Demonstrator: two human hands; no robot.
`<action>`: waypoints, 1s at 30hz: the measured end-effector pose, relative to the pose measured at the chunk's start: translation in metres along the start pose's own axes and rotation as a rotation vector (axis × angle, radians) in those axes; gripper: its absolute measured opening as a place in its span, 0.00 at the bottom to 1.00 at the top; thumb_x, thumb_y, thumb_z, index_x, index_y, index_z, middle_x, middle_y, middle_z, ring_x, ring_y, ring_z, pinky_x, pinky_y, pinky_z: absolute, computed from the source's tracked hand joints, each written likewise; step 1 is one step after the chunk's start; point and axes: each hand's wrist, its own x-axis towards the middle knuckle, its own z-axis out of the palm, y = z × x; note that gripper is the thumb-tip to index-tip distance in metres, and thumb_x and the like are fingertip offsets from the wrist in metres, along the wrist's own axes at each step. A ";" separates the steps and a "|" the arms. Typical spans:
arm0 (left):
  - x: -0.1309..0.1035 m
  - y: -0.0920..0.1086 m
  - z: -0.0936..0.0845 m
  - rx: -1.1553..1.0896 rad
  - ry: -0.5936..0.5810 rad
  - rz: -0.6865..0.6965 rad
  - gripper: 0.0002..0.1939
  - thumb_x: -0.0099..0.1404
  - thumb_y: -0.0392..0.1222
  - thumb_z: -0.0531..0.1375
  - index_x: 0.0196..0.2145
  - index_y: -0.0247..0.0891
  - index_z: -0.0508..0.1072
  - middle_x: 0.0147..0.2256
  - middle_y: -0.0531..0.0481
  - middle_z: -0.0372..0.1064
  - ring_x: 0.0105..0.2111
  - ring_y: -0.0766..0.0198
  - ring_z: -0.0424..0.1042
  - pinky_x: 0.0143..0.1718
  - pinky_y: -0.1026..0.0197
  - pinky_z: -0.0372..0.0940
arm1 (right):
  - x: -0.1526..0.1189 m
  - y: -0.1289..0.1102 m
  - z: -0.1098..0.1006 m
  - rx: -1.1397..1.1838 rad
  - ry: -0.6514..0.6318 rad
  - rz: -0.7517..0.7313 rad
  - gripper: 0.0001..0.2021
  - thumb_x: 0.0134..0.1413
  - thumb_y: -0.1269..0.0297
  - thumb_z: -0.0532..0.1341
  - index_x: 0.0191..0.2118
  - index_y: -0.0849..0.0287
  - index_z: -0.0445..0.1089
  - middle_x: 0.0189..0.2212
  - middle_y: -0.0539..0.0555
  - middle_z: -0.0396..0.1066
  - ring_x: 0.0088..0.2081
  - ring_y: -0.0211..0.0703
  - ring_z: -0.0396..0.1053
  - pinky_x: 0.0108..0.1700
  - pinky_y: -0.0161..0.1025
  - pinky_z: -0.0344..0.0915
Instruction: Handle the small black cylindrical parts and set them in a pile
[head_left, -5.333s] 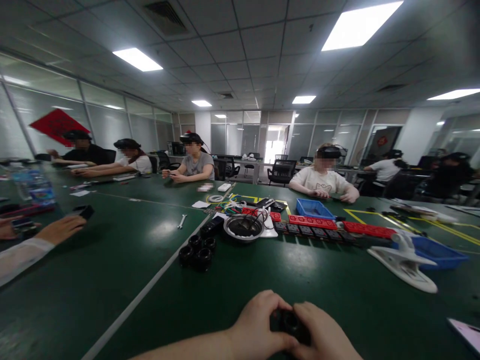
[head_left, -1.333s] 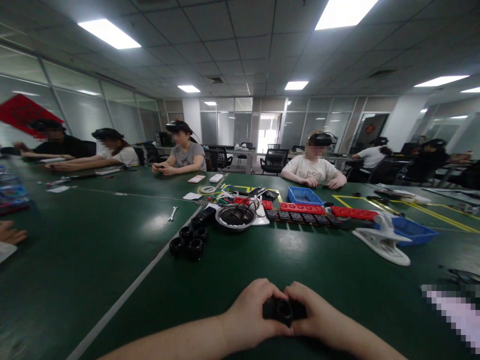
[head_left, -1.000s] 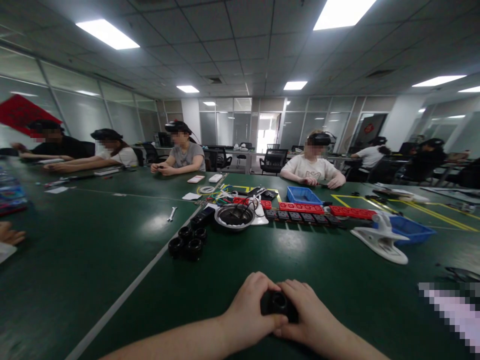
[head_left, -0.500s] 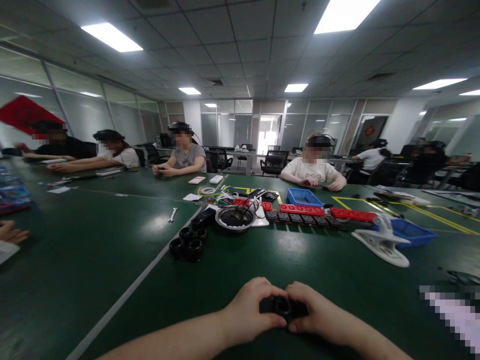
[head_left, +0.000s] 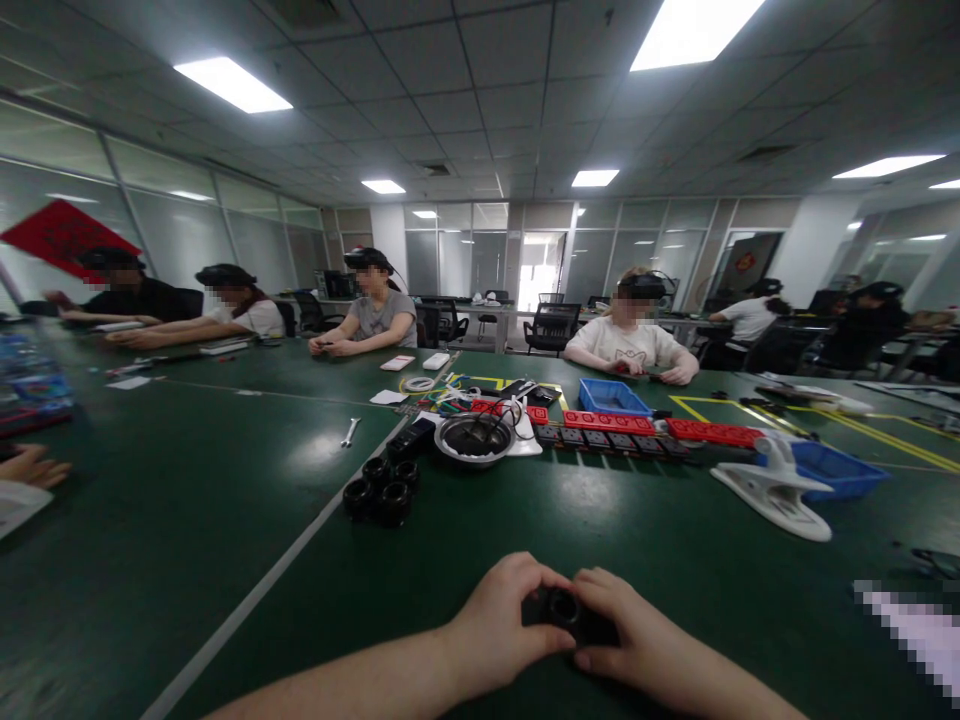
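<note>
Remotely, I'm watching the left hand (head_left: pixel 496 628) and right hand (head_left: pixel 639 632) pinching one dark, round-holed part (head_left: pixel 564 607) between them, over the smooth green table (head_left: pixel 480 525); farther out, glossy black rings (head_left: pixel 382 492) are sitting bunched near a shiny metal bowl (head_left: pixel 474 462).

Black part (head_left: pixel 574 615) smooth plastic; tabletop (head_left: pixel 465 530) glossy; bowl (head_left: pixel 474 461) shiny metal; blue tray (head_left: pixel 613 399) plastic
</note>
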 end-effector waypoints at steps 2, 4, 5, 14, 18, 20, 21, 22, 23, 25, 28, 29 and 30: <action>0.000 -0.001 0.001 0.001 -0.010 0.012 0.19 0.48 0.37 0.67 0.40 0.43 0.71 0.35 0.54 0.63 0.36 0.63 0.63 0.38 0.64 0.57 | 0.001 0.002 -0.002 0.012 -0.020 0.003 0.10 0.42 0.68 0.63 0.36 0.57 0.69 0.34 0.51 0.67 0.38 0.44 0.62 0.40 0.38 0.57; 0.000 -0.001 0.002 0.005 -0.008 0.010 0.19 0.48 0.37 0.67 0.39 0.43 0.72 0.34 0.54 0.63 0.36 0.63 0.63 0.37 0.64 0.57 | 0.003 0.003 0.001 -0.014 -0.002 0.030 0.09 0.40 0.68 0.64 0.33 0.59 0.69 0.31 0.50 0.67 0.36 0.43 0.62 0.37 0.37 0.57; 0.000 -0.001 0.003 0.010 0.002 0.000 0.19 0.47 0.38 0.67 0.39 0.42 0.72 0.34 0.54 0.63 0.35 0.63 0.63 0.36 0.64 0.57 | 0.005 0.002 0.005 -0.038 0.017 0.052 0.10 0.39 0.67 0.65 0.32 0.60 0.69 0.30 0.51 0.67 0.34 0.43 0.62 0.36 0.37 0.57; 0.000 0.000 0.005 0.057 0.118 -0.107 0.18 0.45 0.38 0.67 0.35 0.38 0.69 0.34 0.53 0.63 0.35 0.62 0.62 0.36 0.63 0.57 | 0.004 -0.009 0.025 -0.252 0.214 0.075 0.12 0.41 0.61 0.63 0.33 0.59 0.67 0.32 0.54 0.68 0.36 0.48 0.62 0.40 0.44 0.55; -0.001 0.004 0.000 0.039 0.042 -0.055 0.16 0.48 0.37 0.66 0.37 0.40 0.70 0.35 0.53 0.63 0.37 0.62 0.62 0.38 0.63 0.56 | 0.000 -0.004 0.010 -0.047 0.080 0.023 0.17 0.40 0.65 0.63 0.41 0.57 0.66 0.38 0.54 0.66 0.40 0.46 0.62 0.42 0.40 0.57; -0.001 0.005 -0.002 0.033 0.010 -0.044 0.17 0.49 0.37 0.66 0.38 0.41 0.70 0.36 0.53 0.63 0.38 0.62 0.62 0.38 0.63 0.56 | 0.001 0.001 0.004 0.019 0.018 0.022 0.13 0.41 0.69 0.62 0.38 0.58 0.67 0.36 0.53 0.66 0.40 0.45 0.62 0.42 0.39 0.57; -0.001 0.005 -0.002 0.033 -0.002 -0.040 0.17 0.49 0.37 0.65 0.38 0.41 0.70 0.36 0.53 0.63 0.38 0.62 0.62 0.38 0.63 0.56 | 0.001 0.003 0.003 0.037 0.002 0.028 0.11 0.42 0.70 0.61 0.36 0.58 0.68 0.35 0.52 0.66 0.39 0.44 0.63 0.41 0.38 0.58; 0.000 0.005 -0.002 0.034 -0.013 -0.037 0.17 0.50 0.37 0.65 0.39 0.41 0.70 0.36 0.53 0.63 0.38 0.62 0.62 0.38 0.64 0.57 | 0.002 0.005 0.003 0.047 -0.003 0.035 0.09 0.42 0.70 0.61 0.34 0.59 0.68 0.33 0.51 0.66 0.37 0.43 0.63 0.39 0.37 0.58; 0.000 0.004 -0.002 0.035 -0.022 -0.037 0.16 0.50 0.38 0.65 0.38 0.41 0.70 0.36 0.53 0.63 0.38 0.62 0.62 0.38 0.64 0.57 | 0.002 0.006 0.005 0.050 -0.001 0.047 0.07 0.42 0.70 0.61 0.32 0.59 0.68 0.31 0.51 0.66 0.36 0.42 0.63 0.37 0.36 0.58; 0.000 0.003 0.000 0.039 -0.025 -0.044 0.16 0.49 0.39 0.66 0.38 0.41 0.70 0.36 0.53 0.63 0.37 0.62 0.62 0.37 0.64 0.57 | 0.004 0.006 0.010 0.028 0.030 0.074 0.07 0.41 0.67 0.62 0.30 0.60 0.67 0.29 0.50 0.66 0.32 0.41 0.63 0.33 0.34 0.57; -0.001 0.002 0.004 0.050 0.009 -0.070 0.17 0.48 0.39 0.66 0.37 0.40 0.69 0.35 0.54 0.62 0.37 0.62 0.62 0.37 0.64 0.56 | 0.006 0.001 0.020 -0.111 0.119 0.104 0.09 0.40 0.62 0.63 0.28 0.60 0.65 0.28 0.51 0.67 0.30 0.42 0.63 0.30 0.35 0.55; -0.001 0.001 0.006 0.055 0.025 -0.077 0.17 0.48 0.39 0.66 0.36 0.40 0.69 0.35 0.54 0.62 0.37 0.62 0.62 0.37 0.64 0.56 | 0.007 -0.001 0.022 -0.175 0.152 0.109 0.10 0.40 0.61 0.63 0.28 0.60 0.65 0.28 0.52 0.67 0.30 0.43 0.62 0.31 0.36 0.54; -0.001 0.001 0.006 0.058 0.041 -0.083 0.17 0.47 0.39 0.66 0.36 0.40 0.69 0.35 0.54 0.62 0.37 0.62 0.62 0.37 0.64 0.56 | 0.007 -0.004 0.024 -0.235 0.180 0.107 0.11 0.40 0.59 0.63 0.28 0.61 0.65 0.28 0.53 0.68 0.30 0.44 0.62 0.32 0.38 0.54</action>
